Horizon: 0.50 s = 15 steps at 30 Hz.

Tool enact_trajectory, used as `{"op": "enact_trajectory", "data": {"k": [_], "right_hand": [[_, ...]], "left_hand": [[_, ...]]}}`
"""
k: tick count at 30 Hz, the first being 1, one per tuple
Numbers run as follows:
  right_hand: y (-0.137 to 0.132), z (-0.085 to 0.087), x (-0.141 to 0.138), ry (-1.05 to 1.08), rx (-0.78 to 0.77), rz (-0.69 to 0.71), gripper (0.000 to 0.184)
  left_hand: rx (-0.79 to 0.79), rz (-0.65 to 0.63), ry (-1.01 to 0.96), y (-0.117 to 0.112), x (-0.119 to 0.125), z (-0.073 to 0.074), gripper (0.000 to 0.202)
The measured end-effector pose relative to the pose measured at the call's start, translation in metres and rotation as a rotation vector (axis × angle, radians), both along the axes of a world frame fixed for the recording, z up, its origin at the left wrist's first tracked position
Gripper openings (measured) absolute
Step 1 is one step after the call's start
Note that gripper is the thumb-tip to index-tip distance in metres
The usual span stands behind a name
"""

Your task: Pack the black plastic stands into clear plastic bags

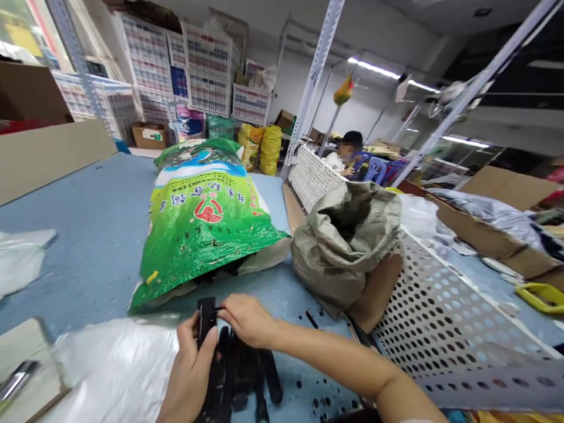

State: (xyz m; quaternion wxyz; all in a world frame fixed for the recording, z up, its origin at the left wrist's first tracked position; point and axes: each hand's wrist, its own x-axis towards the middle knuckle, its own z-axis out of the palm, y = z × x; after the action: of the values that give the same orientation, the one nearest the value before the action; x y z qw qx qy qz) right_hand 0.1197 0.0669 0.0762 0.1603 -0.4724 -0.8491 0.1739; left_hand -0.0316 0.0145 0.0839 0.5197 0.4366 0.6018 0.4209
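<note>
My left hand (189,376) grips a narrow black plastic piece (207,320) upright near the table's front edge. My right hand (247,320) pinches the top of that piece from the right. Below them lies a heap of similar black strips (242,370), partly hidden by my left hand. A white plastic sheet (114,376) lies left of my left hand. A green printed woven sack (207,229) lies beyond my hands, and a crumpled grey woven sack (343,241) stands to the right.
The blue table (88,282) carries small black bits. A perforated metal panel (440,311) stands along its right side, with metal shelf uprights beyond. A seated person (352,155) works at the back, near stacked plastic crates (207,73). Cardboard (26,364) lies at lower left.
</note>
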Motion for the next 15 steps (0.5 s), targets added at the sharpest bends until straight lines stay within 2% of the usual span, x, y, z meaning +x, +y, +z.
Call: {"op": "enact_trajectory", "data": {"k": [3, 4, 5, 6, 8, 11, 13, 15], "right_hand": [[0.001, 0.001, -0.008, 0.235, -0.435, -0.117, 0.039], [-0.001, 0.003, -0.009, 0.254, -0.485, -0.116, 0.041], [-0.005, 0.006, -0.010, 0.232, -0.455, -0.097, 0.040], [-0.010, 0.008, -0.010, 0.176, -0.355, -0.054, 0.038], [-0.022, 0.010, -0.012, 0.001, -0.046, 0.094, 0.037], [-0.039, 0.005, -0.017, -0.218, 0.335, 0.330, 0.041], [-0.045, 0.001, -0.020, -0.273, 0.447, 0.378, 0.042], [-0.046, -0.002, -0.021, -0.288, 0.467, 0.354, 0.044]], "left_hand": [[0.035, 0.004, 0.009, 0.006, -0.004, -0.001, 0.071], [0.031, 0.012, -0.025, 0.009, -0.006, -0.001, 0.071], [0.019, 0.030, -0.053, 0.012, -0.010, 0.000, 0.072], [0.000, 0.057, -0.066, 0.016, -0.013, 0.001, 0.072], [-0.058, 0.100, -0.072, 0.025, -0.021, 0.002, 0.070], [-0.170, 0.070, -0.140, 0.033, -0.028, 0.003, 0.066], [-0.204, 0.041, -0.201, 0.034, -0.029, 0.003, 0.064], [-0.220, 0.038, -0.242, 0.032, -0.028, 0.004, 0.061]]}}
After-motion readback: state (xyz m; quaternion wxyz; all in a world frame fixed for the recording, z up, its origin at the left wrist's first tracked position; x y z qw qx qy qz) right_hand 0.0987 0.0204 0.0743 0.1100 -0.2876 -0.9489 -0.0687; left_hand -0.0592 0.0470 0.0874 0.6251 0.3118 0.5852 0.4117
